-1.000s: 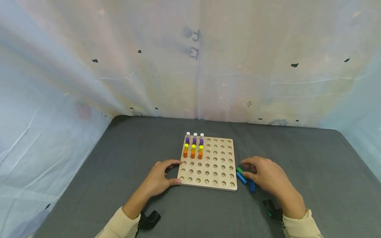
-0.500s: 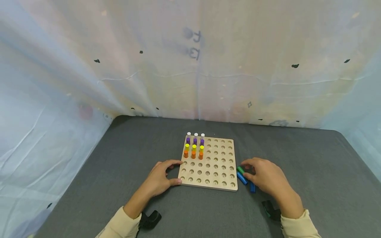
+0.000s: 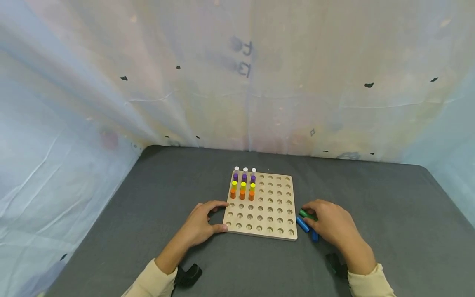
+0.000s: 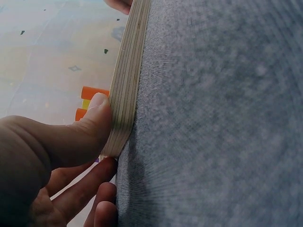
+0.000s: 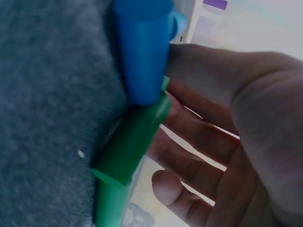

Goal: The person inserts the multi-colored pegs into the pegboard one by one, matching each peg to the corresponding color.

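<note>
A wooden pegboard (image 3: 272, 206) lies on the grey cloth, with rows of white (image 3: 245, 169), purple (image 3: 244, 177), yellow (image 3: 243, 185) and orange pegs (image 3: 242, 194) standing in its far left corner. My left hand (image 3: 202, 222) grips the board's near left edge (image 4: 128, 80), thumb (image 4: 94, 123) against the side and fingers curled beside it. To the board's right, my right hand (image 3: 330, 225) pinches a green peg (image 3: 307, 214) (image 5: 132, 142) lying on the cloth. A blue peg (image 3: 302, 225) (image 5: 142, 52) lies against it, another blue peg (image 3: 314, 236) nearer me.
The grey table (image 3: 389, 206) is walled by pale plastic sheeting (image 3: 237, 82) at the back and both sides. Black wrist mounts show by my left sleeve (image 3: 189, 274) and my right sleeve (image 3: 335, 264). Most holes of the board hold nothing.
My right hand's fingers have drawn in around the green peg beside the board. The left hand has kept its grip on the board's edge.
</note>
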`<control>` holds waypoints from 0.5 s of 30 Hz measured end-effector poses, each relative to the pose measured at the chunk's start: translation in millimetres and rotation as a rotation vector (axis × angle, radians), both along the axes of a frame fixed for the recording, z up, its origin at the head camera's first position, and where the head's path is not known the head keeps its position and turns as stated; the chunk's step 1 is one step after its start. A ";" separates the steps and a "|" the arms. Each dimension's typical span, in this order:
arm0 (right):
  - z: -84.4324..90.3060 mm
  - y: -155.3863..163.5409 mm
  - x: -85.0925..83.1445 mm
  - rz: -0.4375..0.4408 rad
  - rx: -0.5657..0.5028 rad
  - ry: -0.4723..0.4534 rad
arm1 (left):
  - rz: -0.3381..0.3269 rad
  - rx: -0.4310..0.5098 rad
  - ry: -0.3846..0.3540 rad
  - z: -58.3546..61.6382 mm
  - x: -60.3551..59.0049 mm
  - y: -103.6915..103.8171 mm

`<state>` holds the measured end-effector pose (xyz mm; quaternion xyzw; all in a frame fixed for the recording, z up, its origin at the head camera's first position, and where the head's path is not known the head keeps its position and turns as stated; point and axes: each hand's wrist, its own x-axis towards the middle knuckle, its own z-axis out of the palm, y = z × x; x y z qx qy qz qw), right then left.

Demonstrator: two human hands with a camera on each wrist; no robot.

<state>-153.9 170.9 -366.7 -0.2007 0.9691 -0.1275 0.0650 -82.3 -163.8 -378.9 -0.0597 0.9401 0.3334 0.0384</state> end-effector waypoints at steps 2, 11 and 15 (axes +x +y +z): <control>-1.8 -0.6 0.5 -0.003 0.000 0.002 | 0.001 -0.001 -0.004 -0.7 0.4 -0.4; -5.9 -1.0 0.0 -0.021 0.004 -0.004 | -0.010 0.003 0.001 -2.1 -0.2 -2.2; -6.6 -0.9 0.5 -0.022 -0.001 0.000 | -0.015 0.000 0.003 -1.8 -0.1 -2.5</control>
